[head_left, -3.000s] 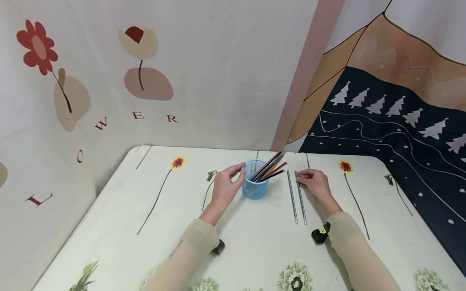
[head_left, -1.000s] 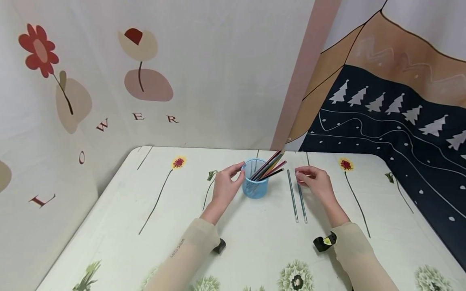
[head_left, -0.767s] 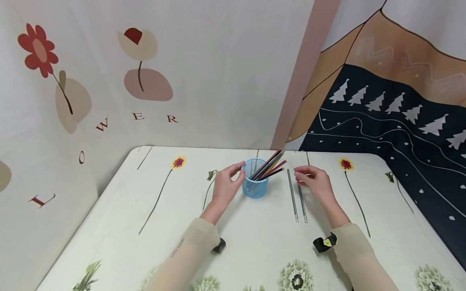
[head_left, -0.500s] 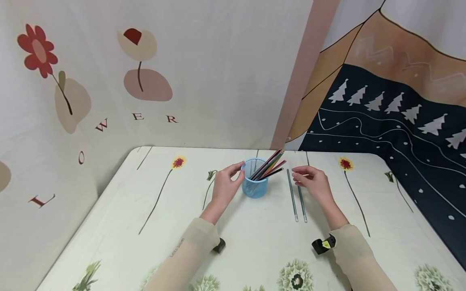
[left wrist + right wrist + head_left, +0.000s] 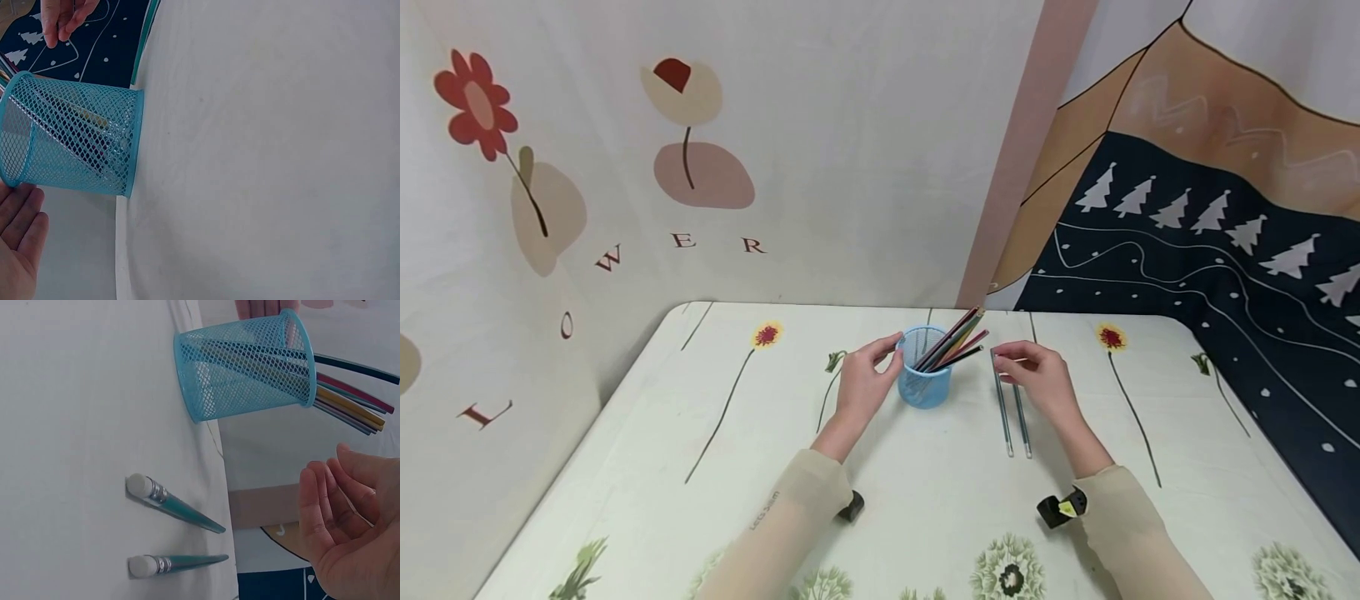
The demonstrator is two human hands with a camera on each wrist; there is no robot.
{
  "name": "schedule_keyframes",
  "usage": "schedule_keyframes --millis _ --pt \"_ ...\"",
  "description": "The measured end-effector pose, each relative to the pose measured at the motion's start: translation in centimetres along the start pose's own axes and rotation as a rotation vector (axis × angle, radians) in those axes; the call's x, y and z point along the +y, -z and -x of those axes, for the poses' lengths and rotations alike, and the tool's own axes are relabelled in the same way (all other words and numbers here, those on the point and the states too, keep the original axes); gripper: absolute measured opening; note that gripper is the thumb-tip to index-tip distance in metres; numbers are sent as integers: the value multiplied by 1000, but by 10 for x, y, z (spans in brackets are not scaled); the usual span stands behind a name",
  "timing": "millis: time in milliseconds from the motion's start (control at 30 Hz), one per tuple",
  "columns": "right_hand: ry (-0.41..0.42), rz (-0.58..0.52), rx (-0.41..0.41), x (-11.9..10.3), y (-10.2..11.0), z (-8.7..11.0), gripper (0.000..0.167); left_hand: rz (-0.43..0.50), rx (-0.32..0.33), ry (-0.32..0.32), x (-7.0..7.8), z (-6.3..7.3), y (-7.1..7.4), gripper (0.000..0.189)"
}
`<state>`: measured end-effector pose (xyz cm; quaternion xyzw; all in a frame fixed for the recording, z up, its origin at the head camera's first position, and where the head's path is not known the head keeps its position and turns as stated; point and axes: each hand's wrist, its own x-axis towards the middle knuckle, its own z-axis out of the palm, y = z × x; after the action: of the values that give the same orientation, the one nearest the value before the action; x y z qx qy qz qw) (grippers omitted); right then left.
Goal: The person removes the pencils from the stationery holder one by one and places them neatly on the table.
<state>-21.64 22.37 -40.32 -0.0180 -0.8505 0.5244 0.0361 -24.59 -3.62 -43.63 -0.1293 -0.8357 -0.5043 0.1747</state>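
The area contains one table (image 5: 917, 500) and one cup (image 5: 927, 394). The cup holds at least five pencils (image 5: 951, 346); overlap prevents an exact count. Two loose pencils (image 5: 181, 508) lie on the table. Two hands are present: one left hand (image 5: 867, 379), one right hand (image 5: 1043, 379). Sleeves (image 5: 812, 487): two. Printed wall letters (image 5: 678, 240): five.

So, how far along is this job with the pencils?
Looks done: several pencils lean in the cup. In hand: the left hand touches the cup; the right hand is by two teal pencils, seemingly gripping neither. Probably left: those two, lying on the table.
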Motion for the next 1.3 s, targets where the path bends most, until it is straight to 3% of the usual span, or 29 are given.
schedule_keyframes --millis 1300 --pt "30 -178 -128 -27 -17 11 33 -3 3 6 0 0 0 30"
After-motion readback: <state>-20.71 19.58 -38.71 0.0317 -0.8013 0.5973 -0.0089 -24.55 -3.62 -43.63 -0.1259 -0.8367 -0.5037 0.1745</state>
